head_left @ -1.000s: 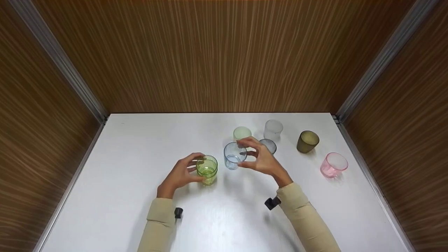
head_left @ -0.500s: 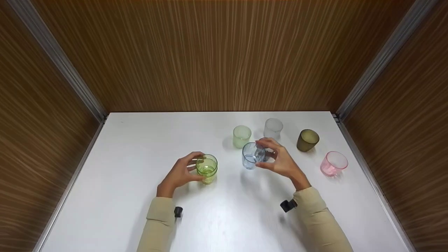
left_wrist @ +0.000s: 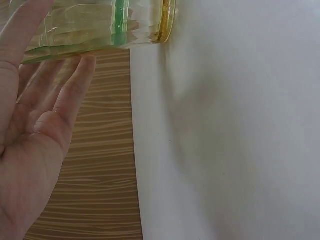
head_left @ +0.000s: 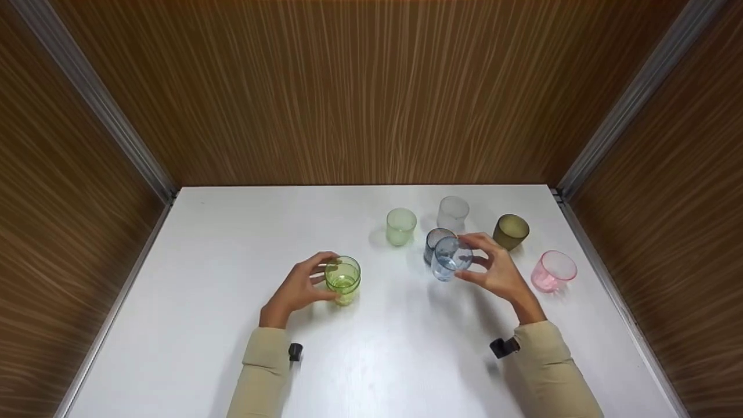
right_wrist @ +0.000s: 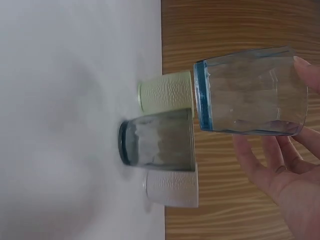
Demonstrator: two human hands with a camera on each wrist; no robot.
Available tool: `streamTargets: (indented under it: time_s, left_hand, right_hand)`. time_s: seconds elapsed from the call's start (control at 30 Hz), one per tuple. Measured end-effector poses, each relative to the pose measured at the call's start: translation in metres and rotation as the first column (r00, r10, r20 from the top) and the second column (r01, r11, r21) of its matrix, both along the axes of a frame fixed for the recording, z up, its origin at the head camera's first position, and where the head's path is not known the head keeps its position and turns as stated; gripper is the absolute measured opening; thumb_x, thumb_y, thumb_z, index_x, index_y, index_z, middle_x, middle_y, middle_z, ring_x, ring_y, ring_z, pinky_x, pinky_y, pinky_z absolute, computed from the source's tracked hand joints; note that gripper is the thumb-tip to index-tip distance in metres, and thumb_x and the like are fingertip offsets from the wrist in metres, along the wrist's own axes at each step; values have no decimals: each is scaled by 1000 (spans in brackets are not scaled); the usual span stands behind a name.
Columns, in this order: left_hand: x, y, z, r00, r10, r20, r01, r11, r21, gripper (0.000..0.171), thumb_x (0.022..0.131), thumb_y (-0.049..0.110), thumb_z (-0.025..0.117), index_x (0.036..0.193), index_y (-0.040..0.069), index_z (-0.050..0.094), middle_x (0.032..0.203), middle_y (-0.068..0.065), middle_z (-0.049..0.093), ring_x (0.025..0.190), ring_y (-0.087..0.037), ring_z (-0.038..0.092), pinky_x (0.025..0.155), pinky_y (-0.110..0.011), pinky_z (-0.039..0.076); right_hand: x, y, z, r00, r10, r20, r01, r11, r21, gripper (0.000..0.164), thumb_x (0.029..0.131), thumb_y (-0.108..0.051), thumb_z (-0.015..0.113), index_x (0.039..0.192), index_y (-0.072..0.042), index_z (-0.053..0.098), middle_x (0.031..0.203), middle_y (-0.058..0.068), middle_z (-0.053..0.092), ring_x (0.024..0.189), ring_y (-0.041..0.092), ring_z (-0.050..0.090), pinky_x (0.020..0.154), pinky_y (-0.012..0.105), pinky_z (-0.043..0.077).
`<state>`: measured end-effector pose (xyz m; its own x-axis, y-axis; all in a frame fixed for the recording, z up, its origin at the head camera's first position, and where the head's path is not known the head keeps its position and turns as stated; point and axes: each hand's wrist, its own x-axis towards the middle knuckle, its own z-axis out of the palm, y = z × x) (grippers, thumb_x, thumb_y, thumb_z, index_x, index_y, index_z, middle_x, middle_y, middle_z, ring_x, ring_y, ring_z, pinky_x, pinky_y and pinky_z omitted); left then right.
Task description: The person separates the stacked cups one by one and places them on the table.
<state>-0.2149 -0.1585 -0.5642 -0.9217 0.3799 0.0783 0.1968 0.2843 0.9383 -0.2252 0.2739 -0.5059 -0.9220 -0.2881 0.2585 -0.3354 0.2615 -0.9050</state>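
Note:
My left hand (head_left: 298,285) grips a stack of two nested glasses (head_left: 343,280), green in a yellow one, standing upright on the table left of centre. In the left wrist view the green base band (left_wrist: 119,22) shows inside the yellow-based glass. Thumb and fingers of my right hand (head_left: 493,267) hold a clear blue tumbler (head_left: 448,266) by its rim, raised above the table. From the head view it overlaps a grey-blue glass (head_left: 436,242); in the right wrist view, its blue base (right_wrist: 203,95) is higher than the grey-blue glass's (right_wrist: 160,140) rim.
Behind stand a pale green glass (head_left: 401,227) and a frosted clear glass (head_left: 453,213). To the right are an olive-brown glass (head_left: 512,231) and a pink glass (head_left: 553,271). Wood-grain panels (head_left: 371,93) enclose the white table (head_left: 232,232) at back and sides.
My right hand has carried the blue tumbler rightward, from beside the green stack to in front of the grey-blue glass, uncovering the pale green glass. The left hand has stayed in place.

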Motion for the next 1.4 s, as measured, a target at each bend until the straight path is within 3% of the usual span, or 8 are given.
streamTargets:
  time_s: [0.43,0.67,1.07,1.4]
  left_hand:
    - [0,0,0,1000,2,3,-2,1000,-8,79,75,6,92,144,12,54,146,-16,58,136,-40,57,115,-49,50]
    - [-1,-1,-2,1000,3,11,-3,1000,6,78,74,3,91,143,10,55,146,-17,58,136,-41,57,116,-53,49]
    - [0,0,-1,1000,-3,8,3,1000,-6,80,74,7,92,144,11,54,146,-16,58,135,-40,58,115,-49,50]
    - [-1,-1,-3,1000,2,2,-2,1000,-19,80,74,7,93,145,12,54,146,-15,58,135,-39,58,114,-47,51]
  right_hand:
    - [2,40,-17,991,-133,21,132,990,38,71,73,12,86,138,9,58,134,24,55,118,4,56,96,11,55]
    - [-2,53,-32,973,-225,58,218,970,108,71,74,9,86,140,7,58,135,22,55,117,3,56,95,14,55]
    - [-4,68,-51,951,-299,78,274,933,234,70,79,2,85,142,5,56,138,23,55,127,34,55,103,36,58]
    - [-2,73,-52,946,-305,113,271,932,242,70,81,-1,84,144,3,55,141,23,54,130,35,53,101,22,54]
